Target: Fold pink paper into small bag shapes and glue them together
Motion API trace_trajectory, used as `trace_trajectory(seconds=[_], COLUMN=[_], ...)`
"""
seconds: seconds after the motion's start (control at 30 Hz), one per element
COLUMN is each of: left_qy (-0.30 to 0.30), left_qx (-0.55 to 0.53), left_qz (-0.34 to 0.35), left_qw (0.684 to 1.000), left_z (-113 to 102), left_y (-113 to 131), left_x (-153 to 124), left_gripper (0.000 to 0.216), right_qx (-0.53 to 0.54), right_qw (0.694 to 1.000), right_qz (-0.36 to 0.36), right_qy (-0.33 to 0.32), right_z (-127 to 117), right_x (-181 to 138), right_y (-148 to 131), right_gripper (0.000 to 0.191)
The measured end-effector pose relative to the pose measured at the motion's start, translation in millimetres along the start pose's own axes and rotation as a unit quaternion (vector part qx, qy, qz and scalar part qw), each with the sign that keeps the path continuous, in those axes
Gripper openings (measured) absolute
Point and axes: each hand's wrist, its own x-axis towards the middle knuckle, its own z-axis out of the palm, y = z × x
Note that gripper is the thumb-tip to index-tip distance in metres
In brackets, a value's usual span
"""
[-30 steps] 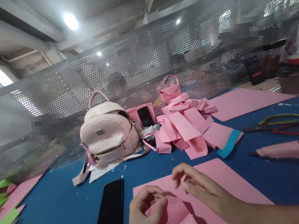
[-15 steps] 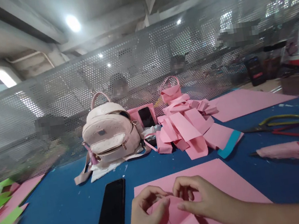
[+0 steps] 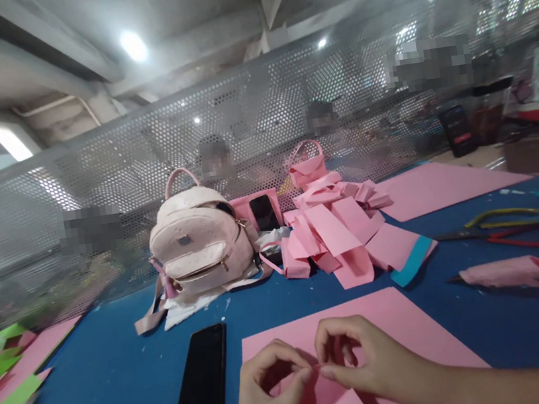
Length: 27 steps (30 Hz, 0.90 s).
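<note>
My left hand (image 3: 266, 393) and my right hand (image 3: 364, 356) meet at the bottom middle, both pinched on the top edge of a small folded pink paper piece (image 3: 322, 398). The fingertips of the two hands nearly touch. The piece lies over a large pink paper sheet (image 3: 407, 323) on the blue table (image 3: 114, 378). A black phone (image 3: 200, 389) lies face down just left of my left hand.
A pale pink backpack (image 3: 200, 245) stands behind, with a second phone (image 3: 263, 211) beside it. A heap of pink paper strips (image 3: 338, 226) lies to its right. Scissors (image 3: 518, 227) and a pink glue gun (image 3: 534, 270) lie at right. Green scraps (image 3: 10, 392) lie at left. A perforated metal screen (image 3: 97, 186) closes the back.
My right hand has come down from above the paper and closed toward my left hand; both now pinch the folded piece's edge together.
</note>
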Motion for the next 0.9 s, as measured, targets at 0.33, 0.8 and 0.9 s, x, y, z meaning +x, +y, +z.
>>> trace_trajectory(seconds=[0.33, 0.8, 0.9], left_qy=[0.007, 0.04, 0.038], left_qx=[0.0, -0.067, -0.056], left_qz=[-0.007, -0.091, -0.096], left_qw=[1.0, 0.993, 0.993], left_z=[0.3, -19.0, -23.1], left_y=[1.6, -12.4, -17.3], left_x=[1.0, 18.2, 19.3], left_gripper=[0.009, 0.047, 0.035], right_qx=[0.0, 0.029, 0.022], right_qw=[1.0, 0.993, 0.991], right_qz=[0.006, -0.035, -0.036], right_qy=[0.001, 0.11, 0.127], right_z=[0.3, -21.3, -26.6], right_x=[1.1, 14.5, 14.8], right_y=[3.4, 16.7, 11.8], right_gripper=[0.007, 0.023, 0.028])
